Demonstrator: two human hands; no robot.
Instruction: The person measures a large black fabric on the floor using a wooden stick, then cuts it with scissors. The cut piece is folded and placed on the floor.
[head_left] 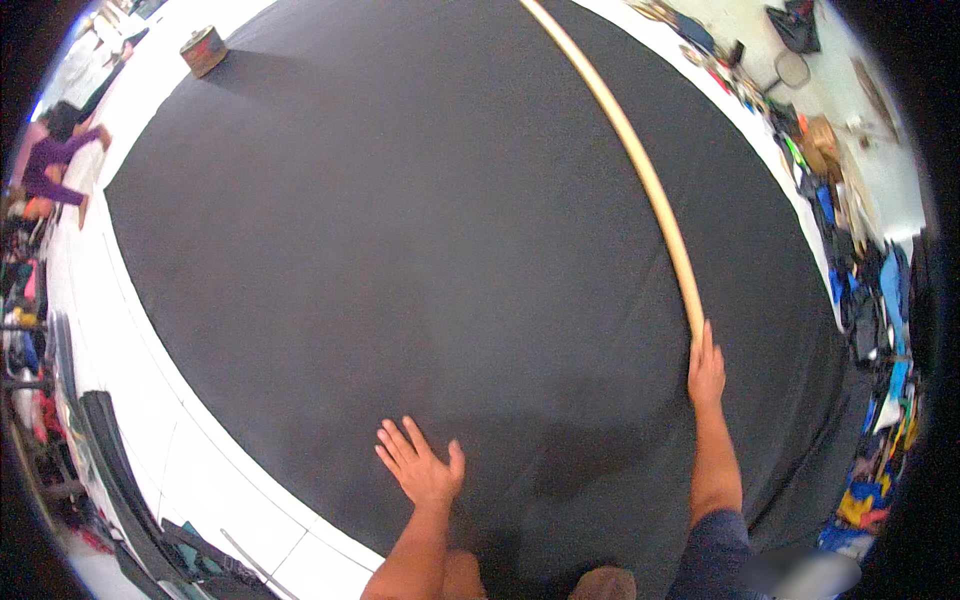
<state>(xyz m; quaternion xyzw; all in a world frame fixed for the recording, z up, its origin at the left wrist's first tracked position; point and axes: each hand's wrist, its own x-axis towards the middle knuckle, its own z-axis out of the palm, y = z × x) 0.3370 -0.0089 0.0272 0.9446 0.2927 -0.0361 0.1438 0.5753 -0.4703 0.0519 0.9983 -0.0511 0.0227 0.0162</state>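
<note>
A wide sheet of black fabric (400, 230) covers most of the surface before me. Near its front edge my left hand (420, 465) is on or just over the cloth, with its fingers spread and nothing in it. Farther right, my right hand (707, 378) grips the near end of a long pale wooden pole (650, 190). The pole runs away from me across the fabric and looks curved in this view. My right fingers partly hide its near end.
A round tin-like object (204, 51) sits at the fabric's far left corner. White surface (160, 420) shows along the left edge. At the far left a person in purple (62, 165) leans over. Coloured bundles (865, 500) and assorted items line the right side.
</note>
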